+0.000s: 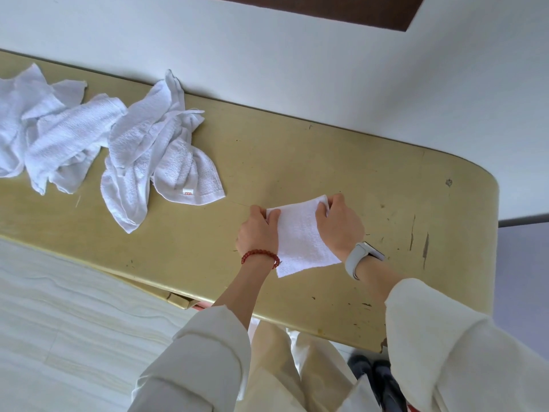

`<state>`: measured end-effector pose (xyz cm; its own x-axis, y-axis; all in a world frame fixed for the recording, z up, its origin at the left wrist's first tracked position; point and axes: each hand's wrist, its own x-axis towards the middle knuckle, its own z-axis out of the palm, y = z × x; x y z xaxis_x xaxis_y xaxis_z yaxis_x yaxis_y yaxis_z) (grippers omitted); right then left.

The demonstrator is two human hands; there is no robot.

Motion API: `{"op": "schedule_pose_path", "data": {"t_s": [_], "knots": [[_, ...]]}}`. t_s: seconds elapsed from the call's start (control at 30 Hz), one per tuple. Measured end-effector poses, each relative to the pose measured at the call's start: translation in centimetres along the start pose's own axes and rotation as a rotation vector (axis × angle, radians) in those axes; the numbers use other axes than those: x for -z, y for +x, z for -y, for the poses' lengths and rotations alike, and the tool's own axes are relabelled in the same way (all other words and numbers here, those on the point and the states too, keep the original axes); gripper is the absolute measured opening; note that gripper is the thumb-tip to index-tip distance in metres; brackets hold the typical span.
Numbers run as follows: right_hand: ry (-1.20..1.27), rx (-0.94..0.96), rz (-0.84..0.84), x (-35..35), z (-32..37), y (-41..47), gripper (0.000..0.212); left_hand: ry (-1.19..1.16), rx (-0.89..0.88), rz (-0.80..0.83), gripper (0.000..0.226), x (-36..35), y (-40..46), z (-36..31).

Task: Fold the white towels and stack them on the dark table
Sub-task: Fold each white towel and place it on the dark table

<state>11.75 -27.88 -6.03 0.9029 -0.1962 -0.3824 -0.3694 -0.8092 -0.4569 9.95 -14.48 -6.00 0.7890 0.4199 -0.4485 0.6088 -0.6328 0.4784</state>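
Now your left hand [258, 233] and right hand [338, 224] pinch one folded towel [300, 239]; the crumpled pile [98, 144] waits unfolded.

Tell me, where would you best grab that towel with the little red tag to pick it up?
Take the tagged towel by its rounded hemmed edge near the red tag, coming from the near side of the table. That end lies flat and free of the pile, while its far end is tucked under other towels.

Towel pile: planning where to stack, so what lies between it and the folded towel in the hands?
In the head view, only bare tabletop separates the towel pile from the folded towel.
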Motion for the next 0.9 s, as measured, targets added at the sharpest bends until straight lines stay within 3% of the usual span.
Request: {"op": "schedule_pose_path", "data": {"t_s": [0.23, 0.33, 0.4, 0.47, 0.57, 0.73, 0.9], "knots": [[0.164, -0.114, 0.039, 0.7, 0.1, 0.1, 0.023, 0.000, 0.038, 0.001, 0.026, 0.1, 0.1, -0.4], [0.023, -0.096, -0.070, 1.7, -0.4, -0.9, 0.029, -0.032, 0.058, 0.035, 0.027, 0.4, 0.2, -0.3], [-0.134, 0.195, -0.289, 1.9, -1.3, -1.9, 0.022, -0.107, 0.068, 0.061, 0.029, 0.7, 0.3, -0.1], [-0.249, 0.606, -0.371, 1.4, -1.8, -2.7, 0.023, -0.188, 0.065, 0.091, 0.029, 1.1, 0.4, 0.2], [-0.453, 0.959, -0.187, -0.2, -1.7, -2.9, 0.039, -0.321, 0.041, 0.128, 0.022, 1.5, -0.1, 1.1], [-0.653, 0.864, 0.068, -2.2, -1.6, -2.1, 0.049, -0.438, 0.082, 0.214, 0.010, 2.1, -2.6, 3.0], [-0.703, 0.859, 0.146, -2.5, -2.1, -1.7, 0.052, -0.265, 0.015, 0.378, 0.009, 1.8, -4.2, 3.9]]}}
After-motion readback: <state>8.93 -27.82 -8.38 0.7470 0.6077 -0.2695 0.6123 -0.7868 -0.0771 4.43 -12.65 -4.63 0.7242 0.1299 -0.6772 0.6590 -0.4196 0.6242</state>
